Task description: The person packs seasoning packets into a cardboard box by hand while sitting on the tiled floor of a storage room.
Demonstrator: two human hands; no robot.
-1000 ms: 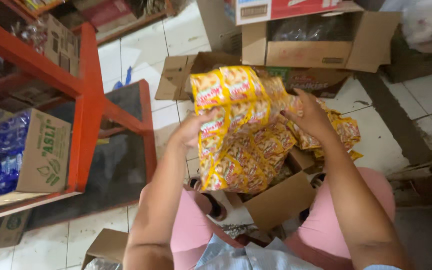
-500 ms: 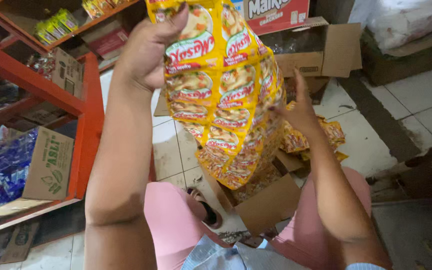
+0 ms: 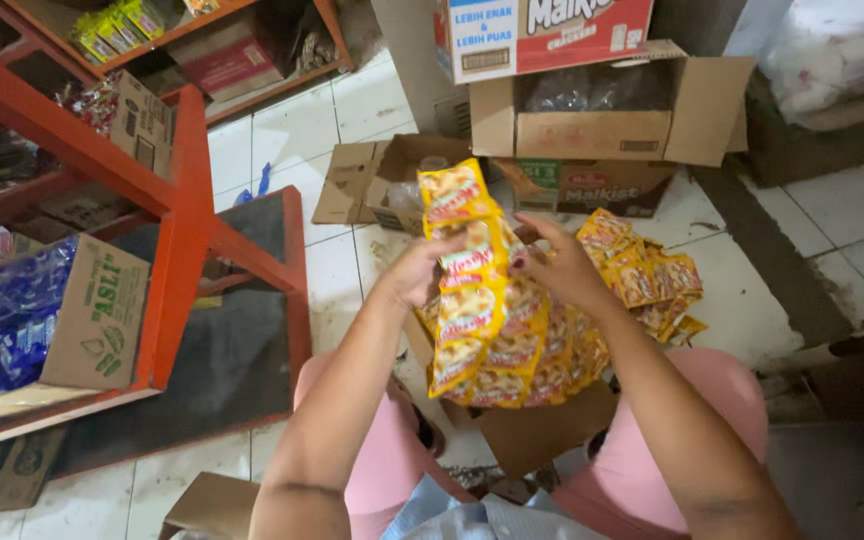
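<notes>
yellow sachet strips (image 3: pixel 472 300) up in front of the person, held over the lap, hanging in linked rows of small yellow and red packets. left hand (image 3: pixel 414 272) is closed on the near strip at its left edge, fingers curled behind the packets. right hand (image 3: pixel 562 265) grips the bunch from the right side, thumb on top, fingers wrapped over the packets. more of the same sachets (image 3: pixel 652 275) spill loose on the white tiled floor (image 3: pixel 342 270) just beyond the right hand. below the bunch sits an open cardboard box (image 3: pixel 542 435) between the pink-clad knees. ahead, stacked cartons (image 3: pixel 592 135) with flaps open. off to the left, an orange metal shelf (image 3: pixel 182 210) carrying a box of blue packets (image 3: pixel 22 320).
</notes>
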